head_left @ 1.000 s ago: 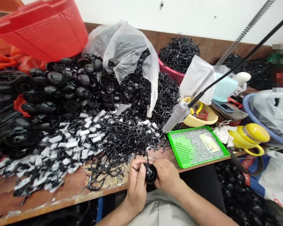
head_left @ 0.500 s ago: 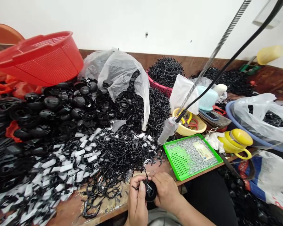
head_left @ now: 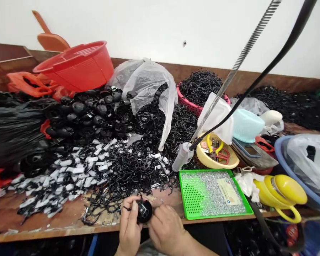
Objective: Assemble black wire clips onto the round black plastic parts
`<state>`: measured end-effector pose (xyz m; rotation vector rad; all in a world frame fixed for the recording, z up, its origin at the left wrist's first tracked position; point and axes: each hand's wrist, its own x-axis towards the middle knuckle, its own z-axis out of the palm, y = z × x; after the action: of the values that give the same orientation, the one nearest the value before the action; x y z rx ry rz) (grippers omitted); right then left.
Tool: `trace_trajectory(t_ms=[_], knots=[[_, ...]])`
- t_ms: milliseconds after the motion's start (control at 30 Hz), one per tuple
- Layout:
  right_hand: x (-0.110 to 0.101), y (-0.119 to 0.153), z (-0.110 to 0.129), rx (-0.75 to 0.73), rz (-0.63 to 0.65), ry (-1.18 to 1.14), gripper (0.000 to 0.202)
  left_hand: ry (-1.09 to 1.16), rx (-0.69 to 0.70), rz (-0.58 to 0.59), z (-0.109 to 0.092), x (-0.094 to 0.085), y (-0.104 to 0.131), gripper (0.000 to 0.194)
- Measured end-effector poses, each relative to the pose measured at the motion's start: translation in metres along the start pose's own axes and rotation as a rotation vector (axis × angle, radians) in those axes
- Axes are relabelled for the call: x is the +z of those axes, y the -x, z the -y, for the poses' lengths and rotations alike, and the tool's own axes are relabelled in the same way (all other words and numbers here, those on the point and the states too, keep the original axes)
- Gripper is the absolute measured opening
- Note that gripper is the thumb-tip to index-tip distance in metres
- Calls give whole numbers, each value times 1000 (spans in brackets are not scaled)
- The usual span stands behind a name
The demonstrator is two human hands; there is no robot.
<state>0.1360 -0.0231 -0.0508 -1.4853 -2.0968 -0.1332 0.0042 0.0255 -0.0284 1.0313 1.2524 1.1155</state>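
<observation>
Near the table's front edge, my left hand (head_left: 130,224) is closed on a round black part (head_left: 144,211), its thumb lying on the near side. A thin black strip sticks out by the fingertips of that hand. My right hand (head_left: 165,227) is beside the part's right edge with its fingers curled; whether they hold anything small is hidden. Beyond the hands lies a heap of thin black pieces (head_left: 133,170), with white and black pieces (head_left: 77,170) to the left. A green tray (head_left: 193,199) of small metal pieces stands to the right.
A grey-white tool (head_left: 181,156) hangs from a spring and cable above the tray's back left corner. Behind it is a yellow bowl (head_left: 206,161) with pliers. A yellow lidded cup (head_left: 272,192) stands at the right. Red basket (head_left: 80,71) and black shells fill the back left.
The view has swung, so the table things sit differently in it. My right hand's fingers are now more curled and lower beside the round black part, which my left hand still holds.
</observation>
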Motion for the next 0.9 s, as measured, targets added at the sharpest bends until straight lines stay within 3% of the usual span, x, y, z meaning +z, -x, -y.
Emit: trace_trajectory(t_ms=[167,333,633,900], knots=[[-9,7,-7,-35,39,-120,8,-14,60,-178,-1,15,8,33],[-10,15,-12,-58,107,-206,12,-101,148,-280,-1,27,11,31],[-14,26,-11,-136,83,-244,19,-185,159,-353,-8,38,24,31],[2,35,-10,-232,-65,-165,15,-207,138,-294,-9,29,29,30]])
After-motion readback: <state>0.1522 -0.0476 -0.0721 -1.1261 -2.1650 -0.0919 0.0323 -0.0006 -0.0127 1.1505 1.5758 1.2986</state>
